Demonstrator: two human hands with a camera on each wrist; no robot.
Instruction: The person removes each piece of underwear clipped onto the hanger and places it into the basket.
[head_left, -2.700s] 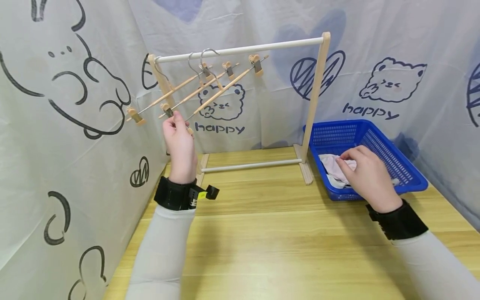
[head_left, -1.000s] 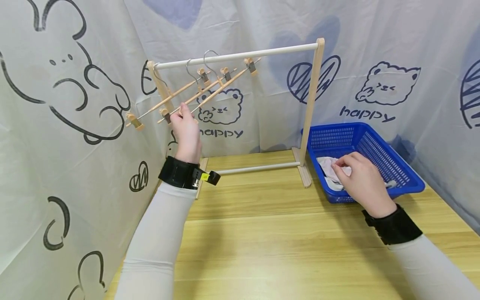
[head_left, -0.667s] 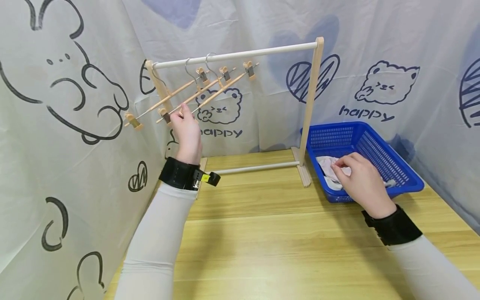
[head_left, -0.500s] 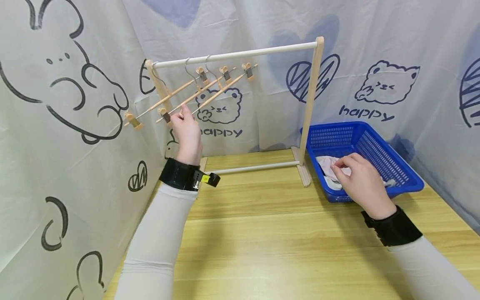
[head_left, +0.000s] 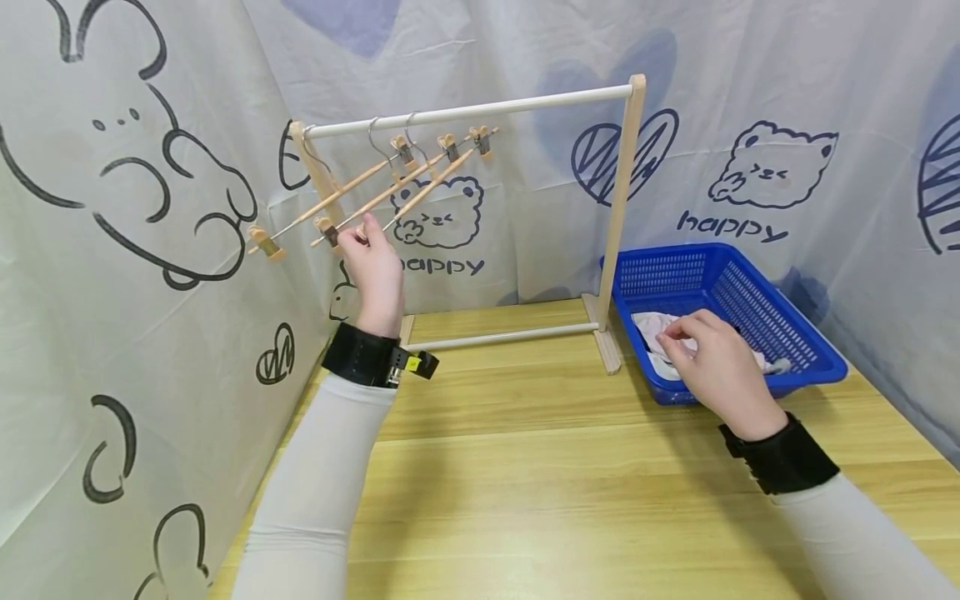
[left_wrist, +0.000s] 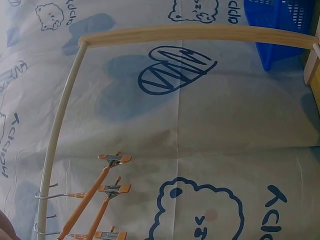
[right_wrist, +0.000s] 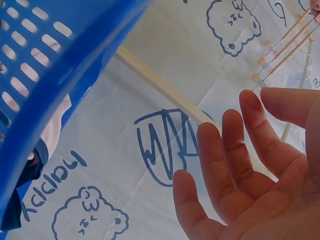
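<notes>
Three wooden clip hangers hang by metal hooks at the left of a rack's white top rod. My left hand pinches the near end of the front clip hanger, hiding its near clip; the far clip shows. Behind it hang the middle hanger and the back hanger, with nothing clipped to either. My right hand hovers over the near side of a blue basket, fingers loosely bent. The right wrist view shows no object in that hand.
Pale pink and white cloth lies in the basket, partly under my right hand. The rack's right post stands between the hangers and the basket. A printed curtain backs the wooden table.
My left hand has shifted slightly up and right since the oldest frame. The front hanger's far end has swung left, closer to the middle hanger. The right hand has barely moved.
</notes>
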